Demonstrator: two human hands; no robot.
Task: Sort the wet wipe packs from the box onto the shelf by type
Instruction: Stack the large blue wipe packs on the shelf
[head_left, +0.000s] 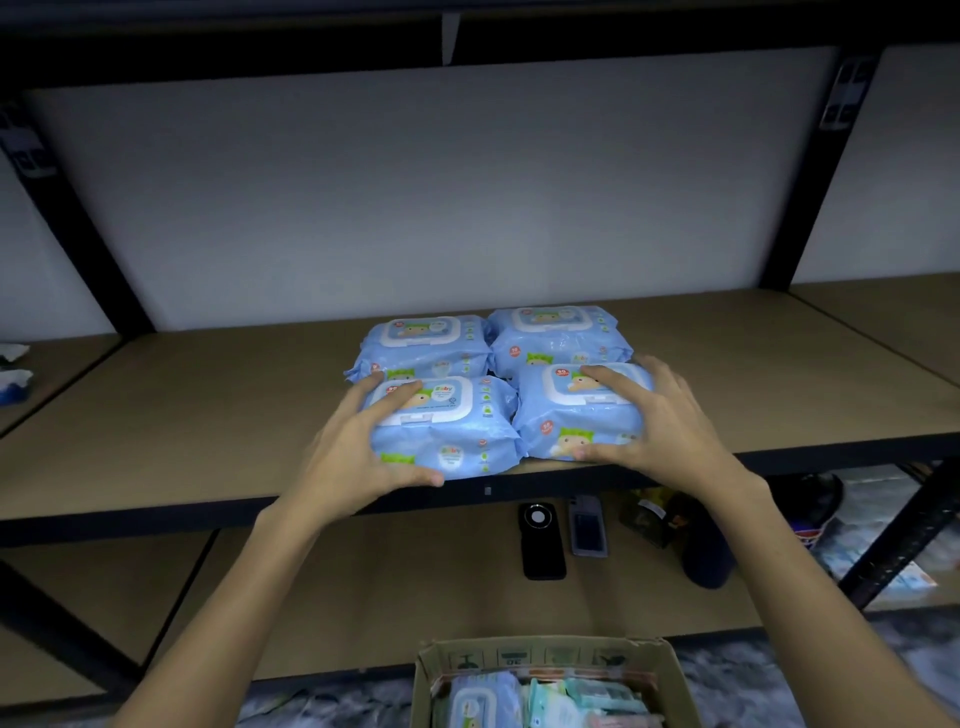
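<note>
Big picture first: I'm looking at the shelf (208, 415), a tan board in a dark metal frame, with a second board below it. On the upper board sit four blue packs in a tight two-by-two block, lids up, all the same type as far as I can tell.

Down at the bottom edge is the box (670, 675), open, on the floor in front of the shelf. I can see another blue pack (480, 701) inside it and some greenish and pinkish ones beside that, too blurred to read.

On the lower board lie two dark phone-like things (543, 540) and some dim clutter to their right.

Now the hands. My left hand (358, 452) is curled round the front-left pack (441, 426), fingers over its top left edge, thumb under its front. My right hand (660, 415) grips the front-right pack (582, 410) the same way from its right side, fingers over the lid, thumb at the front edge. The back-left pack (423, 343) and back-right pack (558, 335) touch the front ones.

What matters next, I'd say: both front packs sit right at the shelf's front lip, long axes running left to right, and the hands flank them from outside. The box lies straight below and nearer me, roughly between both arms, slightly closer to the right one.
</note>
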